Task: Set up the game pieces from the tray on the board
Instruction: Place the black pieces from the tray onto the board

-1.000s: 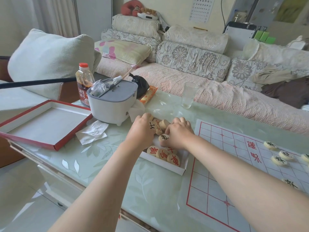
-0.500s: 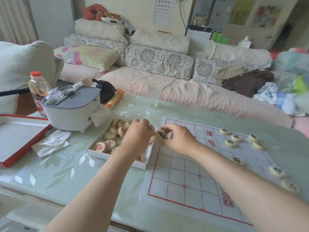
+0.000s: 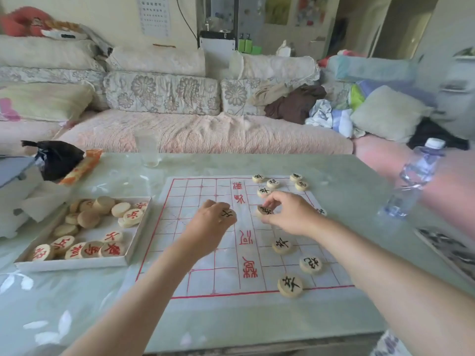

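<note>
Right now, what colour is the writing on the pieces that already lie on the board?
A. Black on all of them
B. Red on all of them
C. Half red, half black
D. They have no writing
A: each piece lying on the board, such as the nearest piece, shows a black character, while the red-lettered pieces are in the tray.
</note>
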A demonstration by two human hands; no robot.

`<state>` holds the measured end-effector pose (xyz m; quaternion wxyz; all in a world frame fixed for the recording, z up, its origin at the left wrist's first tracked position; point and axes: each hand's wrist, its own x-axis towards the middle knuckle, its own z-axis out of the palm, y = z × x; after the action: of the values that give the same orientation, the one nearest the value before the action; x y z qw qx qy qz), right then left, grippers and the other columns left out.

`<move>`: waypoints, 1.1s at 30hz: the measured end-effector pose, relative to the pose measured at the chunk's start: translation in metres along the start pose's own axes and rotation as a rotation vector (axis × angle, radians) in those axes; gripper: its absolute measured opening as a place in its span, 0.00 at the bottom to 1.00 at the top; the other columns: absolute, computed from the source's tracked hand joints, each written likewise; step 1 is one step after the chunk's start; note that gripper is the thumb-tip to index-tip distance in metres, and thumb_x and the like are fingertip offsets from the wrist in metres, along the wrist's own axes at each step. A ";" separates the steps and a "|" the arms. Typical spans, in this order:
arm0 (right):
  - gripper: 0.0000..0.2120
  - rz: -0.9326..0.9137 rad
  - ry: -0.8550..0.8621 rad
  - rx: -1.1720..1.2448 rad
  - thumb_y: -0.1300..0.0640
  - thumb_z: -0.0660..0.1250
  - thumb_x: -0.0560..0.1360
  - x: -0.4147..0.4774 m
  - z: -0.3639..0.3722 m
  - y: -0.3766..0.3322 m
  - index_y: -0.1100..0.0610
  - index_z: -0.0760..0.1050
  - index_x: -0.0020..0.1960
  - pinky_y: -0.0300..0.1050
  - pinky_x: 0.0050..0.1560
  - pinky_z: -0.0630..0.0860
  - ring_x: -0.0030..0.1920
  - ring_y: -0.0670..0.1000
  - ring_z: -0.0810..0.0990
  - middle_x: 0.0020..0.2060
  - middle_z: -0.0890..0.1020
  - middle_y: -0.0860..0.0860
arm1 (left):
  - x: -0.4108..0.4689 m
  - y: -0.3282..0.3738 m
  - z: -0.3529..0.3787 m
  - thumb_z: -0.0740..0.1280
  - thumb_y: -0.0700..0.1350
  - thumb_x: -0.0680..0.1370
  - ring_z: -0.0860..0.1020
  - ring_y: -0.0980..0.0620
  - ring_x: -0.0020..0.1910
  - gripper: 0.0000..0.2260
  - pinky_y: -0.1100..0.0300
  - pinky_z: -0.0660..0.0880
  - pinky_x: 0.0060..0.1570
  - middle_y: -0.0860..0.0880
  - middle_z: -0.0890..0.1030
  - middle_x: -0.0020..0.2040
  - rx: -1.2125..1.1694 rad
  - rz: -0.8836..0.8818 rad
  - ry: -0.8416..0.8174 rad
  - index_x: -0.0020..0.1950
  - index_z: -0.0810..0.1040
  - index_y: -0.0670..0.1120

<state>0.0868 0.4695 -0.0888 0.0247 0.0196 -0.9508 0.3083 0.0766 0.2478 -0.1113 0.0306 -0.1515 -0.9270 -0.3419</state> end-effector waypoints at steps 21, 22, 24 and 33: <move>0.15 0.332 -0.035 -0.074 0.48 0.81 0.63 -0.070 -0.080 0.137 0.47 0.78 0.46 0.44 0.52 0.79 0.49 0.46 0.80 0.47 0.80 0.43 | 0.039 0.129 0.128 0.68 0.40 0.75 0.75 0.46 0.55 0.20 0.56 0.76 0.53 0.49 0.70 0.61 0.049 0.136 -0.273 0.65 0.73 0.54; 0.16 0.326 -0.020 -0.070 0.47 0.81 0.62 -0.070 -0.079 0.138 0.46 0.78 0.45 0.44 0.52 0.79 0.48 0.46 0.80 0.47 0.80 0.42 | 0.038 0.128 0.128 0.69 0.40 0.75 0.75 0.47 0.54 0.19 0.56 0.76 0.53 0.49 0.71 0.61 0.027 0.135 -0.266 0.64 0.74 0.54; 0.16 0.317 0.013 -0.086 0.44 0.79 0.62 -0.070 -0.075 0.139 0.46 0.79 0.45 0.44 0.51 0.79 0.47 0.45 0.79 0.45 0.80 0.40 | 0.036 0.129 0.129 0.71 0.42 0.74 0.75 0.48 0.54 0.19 0.59 0.75 0.51 0.49 0.72 0.60 -0.029 0.131 -0.247 0.63 0.75 0.55; 0.12 0.284 0.093 -0.063 0.41 0.69 0.74 -0.067 -0.075 0.120 0.50 0.78 0.43 0.46 0.44 0.74 0.43 0.50 0.79 0.41 0.80 0.44 | 0.031 0.133 0.124 0.74 0.42 0.71 0.79 0.53 0.47 0.19 0.60 0.78 0.45 0.53 0.77 0.55 -0.218 0.085 -0.250 0.59 0.75 0.55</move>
<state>0.1495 0.6121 -0.1027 0.0254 -0.1303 -0.9510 0.2794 0.0933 0.4309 -0.1180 -0.0870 -0.2343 -0.8738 -0.4172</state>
